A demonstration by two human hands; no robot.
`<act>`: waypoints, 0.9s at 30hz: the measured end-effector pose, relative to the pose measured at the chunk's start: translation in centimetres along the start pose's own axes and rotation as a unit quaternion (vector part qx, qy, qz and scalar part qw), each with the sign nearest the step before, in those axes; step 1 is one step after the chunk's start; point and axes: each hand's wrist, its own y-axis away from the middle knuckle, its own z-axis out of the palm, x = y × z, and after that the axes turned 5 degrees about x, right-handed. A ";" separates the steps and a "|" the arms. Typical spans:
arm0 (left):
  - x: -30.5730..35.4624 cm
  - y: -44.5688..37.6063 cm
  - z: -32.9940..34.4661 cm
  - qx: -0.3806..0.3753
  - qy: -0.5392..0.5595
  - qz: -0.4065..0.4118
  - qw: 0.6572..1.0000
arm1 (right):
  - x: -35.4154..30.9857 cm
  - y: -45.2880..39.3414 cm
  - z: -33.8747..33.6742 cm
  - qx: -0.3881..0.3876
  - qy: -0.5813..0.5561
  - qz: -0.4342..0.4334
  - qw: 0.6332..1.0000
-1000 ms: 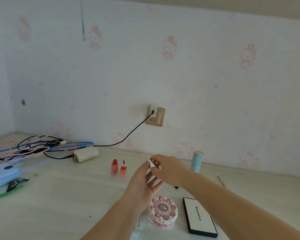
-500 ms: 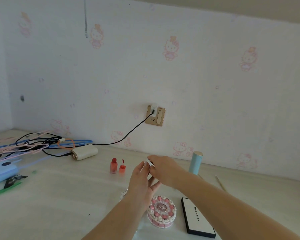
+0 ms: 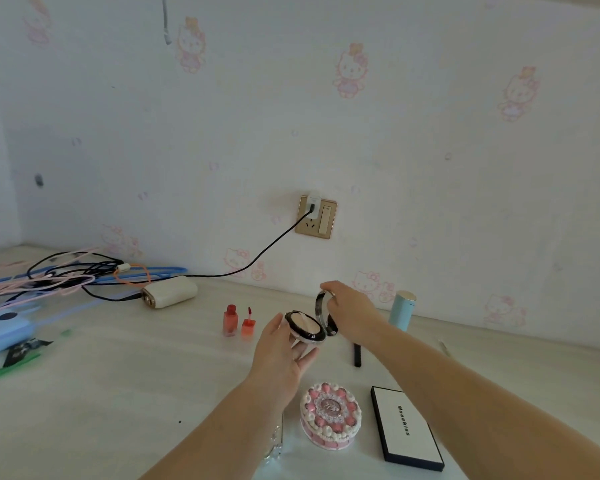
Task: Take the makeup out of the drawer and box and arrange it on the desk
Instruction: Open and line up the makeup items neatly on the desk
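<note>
Leftmost, cables [image 3: 66,278] and a charger [image 3: 169,296] on the worktop [image 3: 118,393], then two lip tints [image 3: 238,320]. My left hand [image 3: 281,355] cradles the compact [image 3: 307,329] base, fingers curled under; my right hand [image 3: 352,315] pinches its lid, hinged open. Step: checking it. Next I'd close it and set it beside the cake box [image 3: 330,419] and palette [image 3: 406,427].

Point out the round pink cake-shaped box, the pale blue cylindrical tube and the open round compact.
Round pink cake-shaped box [image 3: 330,408]: head view, lid top.
Pale blue cylindrical tube [image 3: 401,311]: head view, side wall.
Open round compact [image 3: 305,326]: head view, powder pan.
</note>
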 end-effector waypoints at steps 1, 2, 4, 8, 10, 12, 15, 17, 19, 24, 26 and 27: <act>0.0 -0.3 -0.2 0.015 -0.003 -0.002 1.000 | 0.4 -0.3 0.1 0.011 -0.023 0.011 1.000; 0.1 -0.7 -0.3 0.028 -0.003 -0.008 1.000 | 0.8 -0.7 0.3 0.023 -0.046 0.022 0.998; 0.0 -1.5 -0.7 0.044 -0.005 -0.017 0.999 | 1.6 -1.2 0.7 0.036 -0.070 0.039 0.996; -0.1 -2.6 -1.3 0.068 -0.024 -0.026 0.997 | 3.1 -2.3 1.7 0.048 -0.110 0.069 0.990; -0.2 -3.5 -1.6 0.081 -0.044 -0.040 0.995 | 3.7 -3.1 2.5 0.054 -0.126 0.073 0.988; -0.4 -4.5 -1.8 0.085 -0.109 -0.034 0.990 | 4.2 -4.0 3.3 0.055 -0.146 0.084 0.984; -0.2 -5.1 -1.6 0.099 -0.165 -0.024 0.981 | 4.4 -5.1 4.3 0.055 -0.168 0.092 0.980; 0.2 -5.4 -1.4 0.108 -0.182 -0.006 0.977 | 4.4 -5.9 5.0 0.049 -0.180 0.094 0.978; 0.4 -5.7 -1.6 0.111 -0.190 -0.004 0.975 | 4.4 -6.5 5.5 0.043 -0.192 0.103 0.975; 1.3 -6.9 -0.7 0.126 -0.247 -0.012 0.961 | 4.7 -7.4 6.1 0.028 -0.185 0.115 0.976; 1.6 -7.3 -0.3 0.130 -0.252 -0.016 0.959 | 4.7 -7.6 6.4 0.022 -0.184 0.108 0.977; 1.7 -7.1 -0.3 0.112 -0.277 -0.011 0.954 | 4.7 -7.7 6.6 0.019 -0.187 0.106 0.976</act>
